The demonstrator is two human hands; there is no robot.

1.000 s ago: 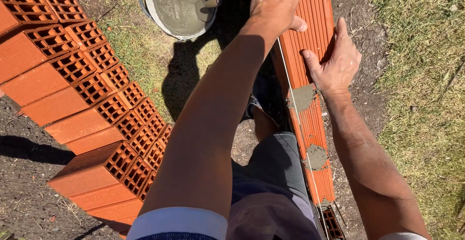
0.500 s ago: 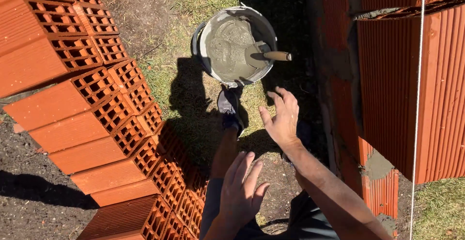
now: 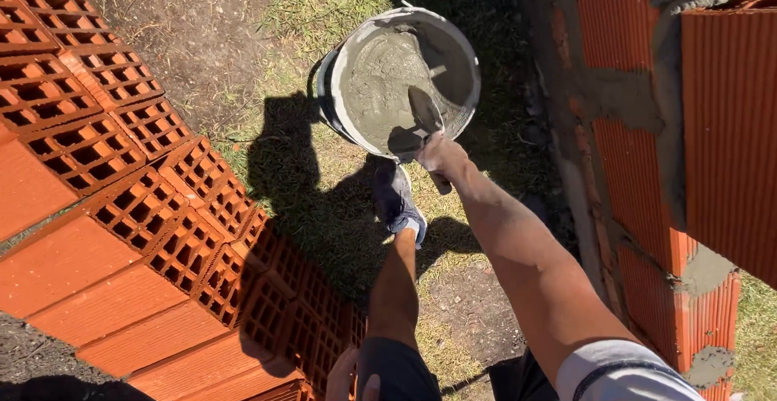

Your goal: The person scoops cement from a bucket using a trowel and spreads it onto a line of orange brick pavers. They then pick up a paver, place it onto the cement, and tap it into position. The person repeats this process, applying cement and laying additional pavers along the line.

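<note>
My right hand is closed around the handle of a trowel, whose blade lies inside a white bucket partly filled with grey mortar. The bucket stands on the grass ahead of my foot. My left hand rests low on my left thigh at the bottom edge, only its fingers showing, holding nothing.
Stacks of red hollow bricks fill the left side. A red brick wall with grey mortar joints rises on the right. My leg and shoe stand on the patchy grass between them.
My right hand reached forward to the bucket and took hold of the trowel handle. The view tilted down, and my left hand dropped to my thigh.
</note>
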